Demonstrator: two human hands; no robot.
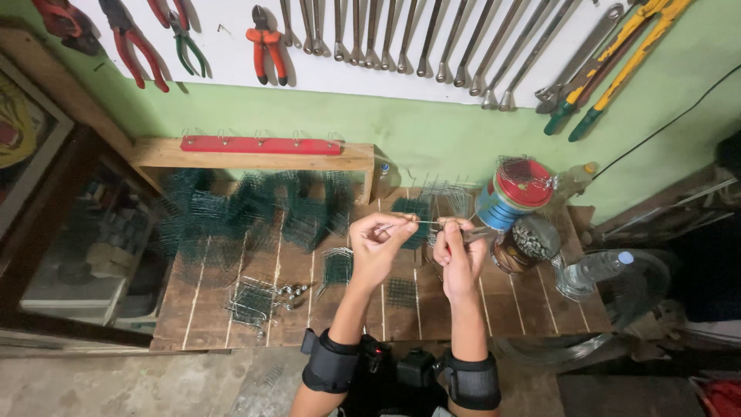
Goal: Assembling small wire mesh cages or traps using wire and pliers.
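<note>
Green wall behind, hung with pliers (266, 42) and wrenches (432, 38); below it a plank desk (540, 305) strewn with green mesh (255, 205). Both hands are raised over the middle of it — the left hand (376, 245) and right hand (457, 251) each pinch an end of a thin wire (421, 224), fingers closed tight, though the wire is barely visible. A tin (513, 193) and bottle (590, 272) stand to the right.

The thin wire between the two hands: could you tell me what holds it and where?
Both hands hold the thin wire: the left hand pinches its left end, the right hand its right end, above the wooden bench.
</note>
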